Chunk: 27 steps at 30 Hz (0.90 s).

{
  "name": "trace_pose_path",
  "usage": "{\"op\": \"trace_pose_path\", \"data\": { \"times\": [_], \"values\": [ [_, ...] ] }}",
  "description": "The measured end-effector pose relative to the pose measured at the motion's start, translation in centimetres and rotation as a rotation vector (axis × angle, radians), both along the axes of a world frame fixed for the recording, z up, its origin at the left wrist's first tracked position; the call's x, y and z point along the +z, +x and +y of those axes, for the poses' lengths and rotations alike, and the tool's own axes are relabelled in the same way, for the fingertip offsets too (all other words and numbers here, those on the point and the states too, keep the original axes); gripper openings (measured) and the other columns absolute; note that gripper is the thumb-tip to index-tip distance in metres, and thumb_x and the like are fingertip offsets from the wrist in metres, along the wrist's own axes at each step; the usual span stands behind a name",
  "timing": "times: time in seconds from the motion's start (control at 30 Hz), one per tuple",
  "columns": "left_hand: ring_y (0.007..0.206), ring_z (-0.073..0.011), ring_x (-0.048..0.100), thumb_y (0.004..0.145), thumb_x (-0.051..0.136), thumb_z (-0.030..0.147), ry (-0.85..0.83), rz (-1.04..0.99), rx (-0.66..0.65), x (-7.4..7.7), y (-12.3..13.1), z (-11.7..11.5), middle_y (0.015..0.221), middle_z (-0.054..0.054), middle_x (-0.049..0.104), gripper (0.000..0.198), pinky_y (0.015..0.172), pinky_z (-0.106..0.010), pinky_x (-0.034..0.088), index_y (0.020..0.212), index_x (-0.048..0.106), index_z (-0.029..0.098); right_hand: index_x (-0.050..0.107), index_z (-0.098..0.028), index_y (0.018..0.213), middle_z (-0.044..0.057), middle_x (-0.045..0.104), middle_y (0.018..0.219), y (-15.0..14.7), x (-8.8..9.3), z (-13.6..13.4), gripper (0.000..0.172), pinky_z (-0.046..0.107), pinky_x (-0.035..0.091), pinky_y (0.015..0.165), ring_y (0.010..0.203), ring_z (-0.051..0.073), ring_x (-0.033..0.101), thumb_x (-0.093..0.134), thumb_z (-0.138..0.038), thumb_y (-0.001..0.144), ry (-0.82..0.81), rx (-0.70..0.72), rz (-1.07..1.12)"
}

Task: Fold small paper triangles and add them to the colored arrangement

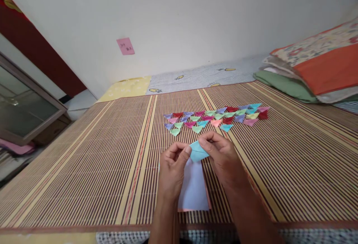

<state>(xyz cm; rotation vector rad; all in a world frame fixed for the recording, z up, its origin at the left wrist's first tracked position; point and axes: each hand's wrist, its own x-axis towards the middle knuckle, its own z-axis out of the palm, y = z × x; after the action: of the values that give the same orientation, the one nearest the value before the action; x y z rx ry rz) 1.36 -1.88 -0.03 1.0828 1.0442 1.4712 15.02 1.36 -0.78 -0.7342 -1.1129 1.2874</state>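
A light blue piece of folded paper (199, 151) is held up between both hands, with a crease line across it. My left hand (175, 162) pinches its left corner between thumb and fingers. At its upper right edge, my right hand (220, 152) grips it the same way. Below the hands lies a stack of paper sheets (194, 190), lavender on top with a pinkish-orange edge showing; the wrists partly cover it. Beyond the hands, several small folded paper triangles (207, 118) in many colours lie in uneven rows.
A striped bamboo mat (92, 162) covers the bed. Folded bedding (327, 65) is piled at the back right. A pink note (125, 46) sticks to the white wall (179, 20). At the far left stands a glass-fronted cabinet (25, 102).
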Motion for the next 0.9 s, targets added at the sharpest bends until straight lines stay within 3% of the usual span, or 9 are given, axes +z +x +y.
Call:
{"op": "trace_pose_path", "data": {
  "times": [0.13, 0.4, 0.9],
  "values": [
    [0.069, -0.0136, 0.056, 0.079, 0.080, 0.034, -0.067, 0.040, -0.080, 0.2, -0.4, 0.1, 0.073, -0.001, 0.065, 0.020, 0.066, -0.025, 0.043, 0.079, 0.072, 0.015, 0.068, -0.020, 0.077, -0.004, 0.058, 0.067, 0.3, 0.2, -0.2, 0.015, 0.023, 0.040, 0.057, 0.062, 0.011, 0.051, 0.073, -0.030, 0.086, 0.026, 0.065, -0.102],
    [0.068, -0.0145, 0.052, 0.079, 0.079, 0.032, -0.112, 0.162, -0.143, -0.1, -0.5, 0.0, 0.068, -0.001, 0.061, 0.021, 0.067, -0.028, 0.040, 0.070, 0.068, 0.016, 0.069, -0.019, 0.076, -0.002, 0.060, 0.069, 0.5, 0.8, -0.2, 0.012, 0.026, 0.041, 0.061, 0.066, 0.013, 0.052, 0.069, -0.024, 0.087, 0.119, 0.041, -0.311],
    [0.068, -0.0142, 0.055, 0.080, 0.078, 0.036, -0.106, 0.095, -0.159, 0.3, -1.2, 0.0, 0.071, -0.003, 0.068, 0.021, 0.066, -0.026, 0.040, 0.076, 0.078, 0.015, 0.067, -0.019, 0.075, -0.002, 0.058, 0.066, 1.5, 0.3, 0.2, 0.017, 0.026, 0.040, 0.056, 0.061, 0.013, 0.050, 0.071, -0.031, 0.087, 0.080, 0.032, -0.217]
  ]
}}
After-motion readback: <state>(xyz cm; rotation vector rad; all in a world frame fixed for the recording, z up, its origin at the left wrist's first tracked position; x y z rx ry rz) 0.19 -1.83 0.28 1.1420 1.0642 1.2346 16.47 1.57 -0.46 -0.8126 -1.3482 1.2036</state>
